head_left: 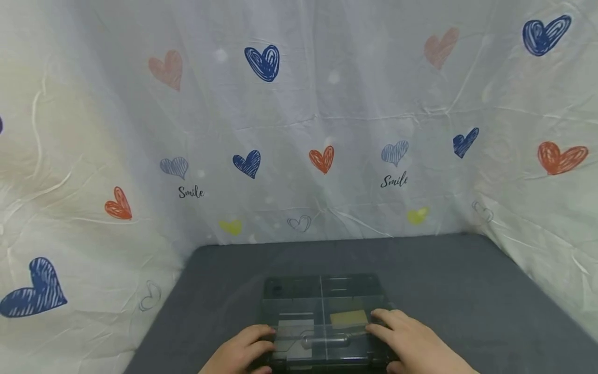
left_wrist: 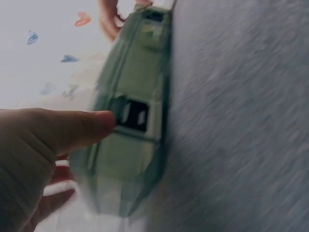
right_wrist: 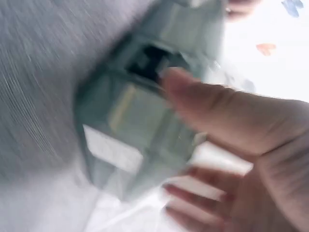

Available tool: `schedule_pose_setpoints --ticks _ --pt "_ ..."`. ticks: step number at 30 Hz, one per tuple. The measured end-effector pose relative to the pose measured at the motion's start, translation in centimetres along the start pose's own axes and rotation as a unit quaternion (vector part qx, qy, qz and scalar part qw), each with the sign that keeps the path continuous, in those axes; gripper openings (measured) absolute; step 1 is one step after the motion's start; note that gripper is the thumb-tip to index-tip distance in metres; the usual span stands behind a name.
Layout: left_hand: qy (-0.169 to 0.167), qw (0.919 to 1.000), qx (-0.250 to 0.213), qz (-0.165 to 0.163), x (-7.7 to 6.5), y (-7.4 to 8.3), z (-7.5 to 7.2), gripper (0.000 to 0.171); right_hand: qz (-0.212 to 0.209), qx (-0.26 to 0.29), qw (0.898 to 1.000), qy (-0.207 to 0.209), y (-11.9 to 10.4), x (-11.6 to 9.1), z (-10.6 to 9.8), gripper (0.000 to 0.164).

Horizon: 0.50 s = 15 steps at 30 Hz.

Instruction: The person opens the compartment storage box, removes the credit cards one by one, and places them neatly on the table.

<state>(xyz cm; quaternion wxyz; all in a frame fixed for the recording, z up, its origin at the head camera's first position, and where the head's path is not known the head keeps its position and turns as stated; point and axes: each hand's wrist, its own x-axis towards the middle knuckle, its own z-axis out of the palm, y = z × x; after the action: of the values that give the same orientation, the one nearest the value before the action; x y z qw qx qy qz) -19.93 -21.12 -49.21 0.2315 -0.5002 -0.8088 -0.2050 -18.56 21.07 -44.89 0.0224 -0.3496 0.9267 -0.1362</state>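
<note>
A translucent dark green plastic case (head_left: 299, 291) with a divided lid lies at the near edge of the grey surface. My left hand (head_left: 240, 350) grips its front left corner, fingers on the lid. In the left wrist view, that thumb touches a black latch (left_wrist: 136, 116) on the front. My right hand (head_left: 416, 340) holds the front right corner likewise, its thumb at another black latch (right_wrist: 149, 63) in the blurred right wrist view. Through the lid show a pale flat piece (head_left: 295, 327) and a yellowish one (head_left: 349, 318). The lid is down.
A dark grey cloth-like surface (head_left: 224, 291) stretches around the case. Behind and at both sides hangs a white curtain (head_left: 280, 114) printed with coloured hearts and the word "Smile".
</note>
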Motion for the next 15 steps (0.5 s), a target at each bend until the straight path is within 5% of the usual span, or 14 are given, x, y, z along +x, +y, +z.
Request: schedule_pose_setpoints --ticks 3,6,10,15 --pt "-0.019 0.9996 0.017 -0.009 -0.1 -0.5 -0.9 0.031 0.107 0.051 0.992 -0.038 0.4 -0.6 -1.2 0.072" --pt "-0.064 0.9971 0.001 -0.040 -0.3 -0.7 -1.6 0.035 0.160 0.069 0.983 -0.062 0.8 -0.8 -1.9 0.066" --pt "-0.105 0.9928 -0.025 -0.052 -0.4 -0.6 -2.0 0.035 0.138 0.062 0.986 -0.068 1.0 -1.1 -2.2 0.057" --pt "-0.115 0.9927 -0.015 -0.032 -0.2 -0.8 -2.5 0.036 0.099 0.068 0.991 -0.055 0.9 -1.4 -2.6 0.051"
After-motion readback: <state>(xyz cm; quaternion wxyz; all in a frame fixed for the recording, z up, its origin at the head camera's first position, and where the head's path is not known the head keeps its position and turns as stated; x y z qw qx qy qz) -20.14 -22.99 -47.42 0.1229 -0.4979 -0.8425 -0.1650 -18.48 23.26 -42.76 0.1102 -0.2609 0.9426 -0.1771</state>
